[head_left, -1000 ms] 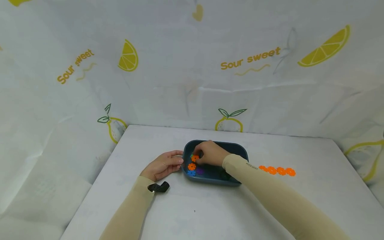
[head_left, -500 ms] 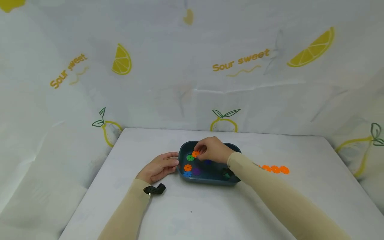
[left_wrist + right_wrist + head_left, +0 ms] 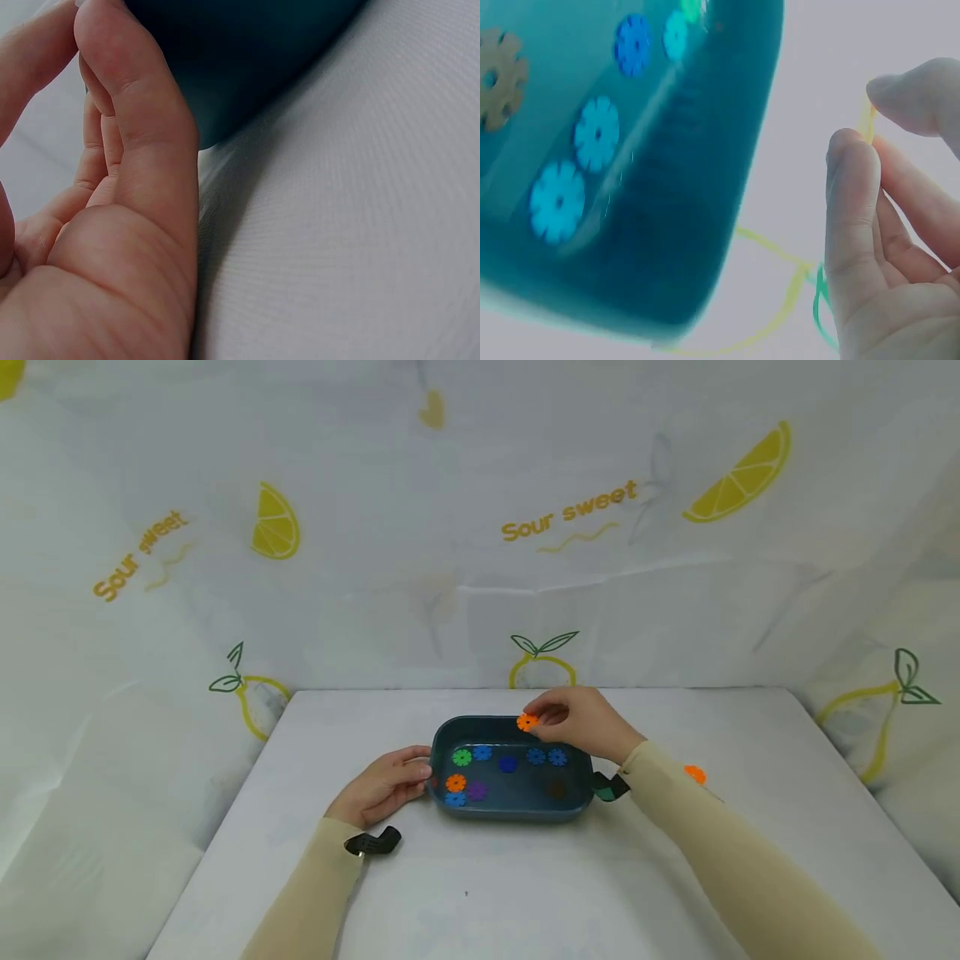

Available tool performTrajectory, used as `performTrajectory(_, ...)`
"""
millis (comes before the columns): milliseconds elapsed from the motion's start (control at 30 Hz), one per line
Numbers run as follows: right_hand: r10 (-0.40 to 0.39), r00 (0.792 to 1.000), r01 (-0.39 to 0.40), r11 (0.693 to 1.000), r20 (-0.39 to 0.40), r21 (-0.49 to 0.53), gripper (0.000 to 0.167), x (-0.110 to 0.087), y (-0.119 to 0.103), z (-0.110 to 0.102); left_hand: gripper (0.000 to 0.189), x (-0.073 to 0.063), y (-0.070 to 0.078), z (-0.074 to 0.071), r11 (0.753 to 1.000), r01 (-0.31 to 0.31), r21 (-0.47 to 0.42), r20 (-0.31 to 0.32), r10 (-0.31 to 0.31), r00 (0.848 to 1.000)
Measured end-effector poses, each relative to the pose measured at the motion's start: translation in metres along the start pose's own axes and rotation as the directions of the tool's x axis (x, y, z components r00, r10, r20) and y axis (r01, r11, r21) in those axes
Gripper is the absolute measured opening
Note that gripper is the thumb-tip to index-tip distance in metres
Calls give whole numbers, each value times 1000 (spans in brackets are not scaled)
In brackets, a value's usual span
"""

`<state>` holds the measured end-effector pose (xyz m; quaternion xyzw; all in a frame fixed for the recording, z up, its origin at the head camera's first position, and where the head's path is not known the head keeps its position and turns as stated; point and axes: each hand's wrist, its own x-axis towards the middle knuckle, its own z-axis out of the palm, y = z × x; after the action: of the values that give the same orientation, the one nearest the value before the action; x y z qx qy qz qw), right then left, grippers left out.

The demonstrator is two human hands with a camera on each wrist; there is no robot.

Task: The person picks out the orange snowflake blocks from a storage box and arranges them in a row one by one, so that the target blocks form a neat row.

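My right hand (image 3: pixel 581 718) pinches an orange notched plastic disc (image 3: pixel 527 722) between thumb and fingers, above the far rim of the dark blue tray (image 3: pixel 510 815). In the right wrist view the disc (image 3: pixel 868 121) shows edge-on at the fingertips, outside the tray wall. Relaxed fingers of my left hand (image 3: pixel 386 785) touch the tray's left end; in the left wrist view the thumb (image 3: pixel 150 135) lies along its outer wall. Inside the tray lie a green disc (image 3: pixel 462 757), an orange disc (image 3: pixel 456 783), a purple disc (image 3: pixel 476 791), a brown disc (image 3: pixel 556 789) and several blue discs (image 3: pixel 507 764).
On the white table (image 3: pixel 525 893), right of the tray, an orange disc (image 3: pixel 695 773) shows beyond the right sleeve (image 3: pixel 697 818), which covers that area in part. A white cloth backdrop (image 3: pixel 360 610) with lemon prints stands behind the table's far edge.
My right hand has lifted the orange disc from the tray's left part and carried it right, to the far rim. More discs inside are uncovered. My left hand stays at the tray's end.
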<state>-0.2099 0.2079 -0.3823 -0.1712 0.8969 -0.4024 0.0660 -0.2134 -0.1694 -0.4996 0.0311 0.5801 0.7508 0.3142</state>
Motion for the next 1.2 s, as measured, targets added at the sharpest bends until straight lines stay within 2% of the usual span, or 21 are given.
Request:
performTrajectory(233,67,988,-69,998,-139,-5,28,-43,34,-32,53,-2,-1,1,1000,-15,-28,15,15,1000)
performTrajectory(367,126,974,-131,991,-187,-16,32,-70,57,-47,55,-2,-3,0,1000,-6,-27,7,6,1000)
performTrajectory(567,189,951,-201,979,-244,-25,41,-100,93,-64,51,-5,-3,-2,1000,-18,3,8,18,1000)
performTrajectory(900,241,921,-275,959,-305,-72,45,-146,135,-77,47,-6,-1,2,1000,-14,-5,8,14,1000)
performTrajectory(1200,272,902,-328,937,-335,-123,49,-169,163,-82,52,-4,1,5,1000,-4,-5,19,4,1000)
